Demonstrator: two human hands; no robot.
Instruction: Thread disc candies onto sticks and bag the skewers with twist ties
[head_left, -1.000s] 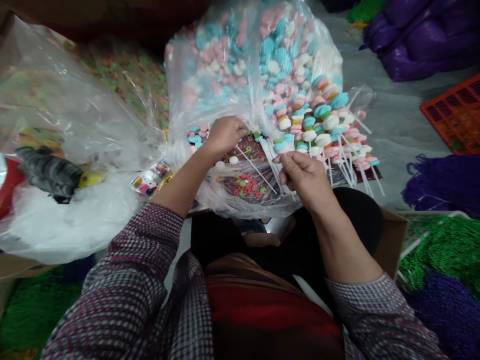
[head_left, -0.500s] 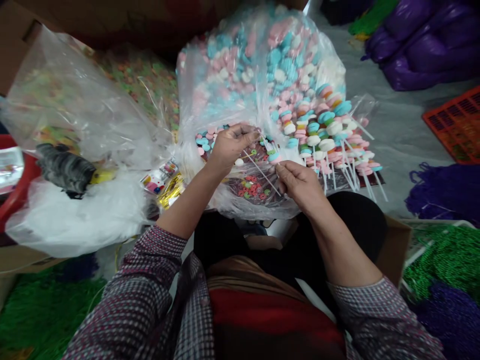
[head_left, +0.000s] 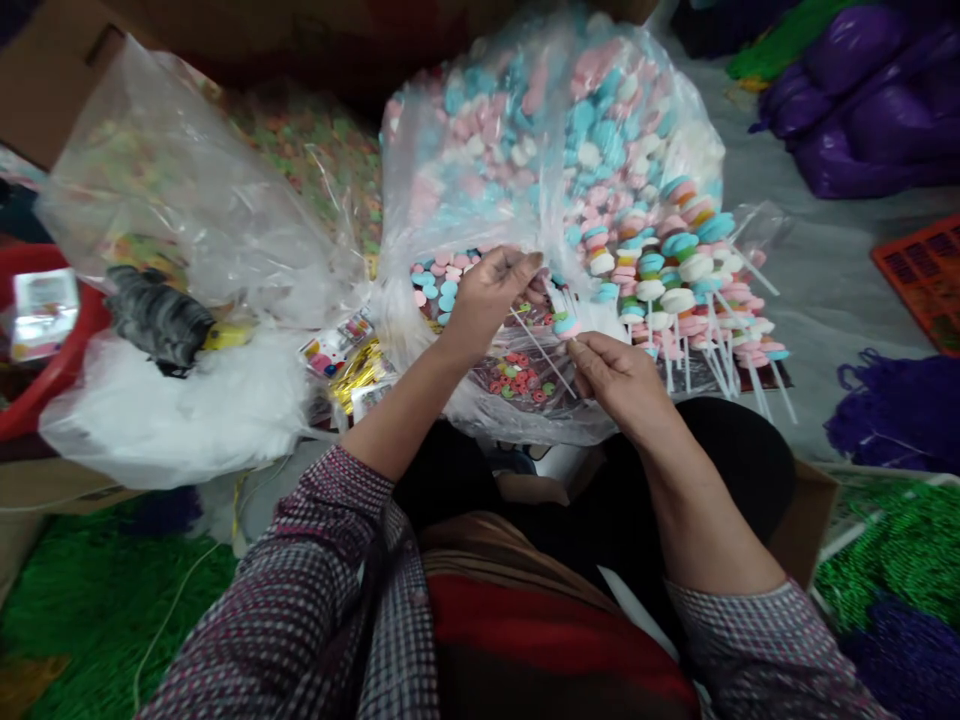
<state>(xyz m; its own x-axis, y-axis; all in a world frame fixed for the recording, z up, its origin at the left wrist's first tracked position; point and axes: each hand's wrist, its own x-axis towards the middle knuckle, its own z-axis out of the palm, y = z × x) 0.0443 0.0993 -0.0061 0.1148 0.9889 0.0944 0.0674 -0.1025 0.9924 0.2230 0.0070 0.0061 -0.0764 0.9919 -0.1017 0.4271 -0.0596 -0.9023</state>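
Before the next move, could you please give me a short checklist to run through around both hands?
1. Right hand closed at a short candy stack: ok, fingertips at its base.
2. Left hand holding something: cannot tell, too small at the fingertips.
3. Gap between hands clear: not ok, a thin white stick slants across it.
4. Small ring candies in view: ok, between the forearms.
5. Filled candy sticks clear of the left hand: ok, well to its right.

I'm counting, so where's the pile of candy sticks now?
In the head view, the pile of candy sticks lies right of centre, beyond the right hand, beside the clear bag of pink and blue candies.
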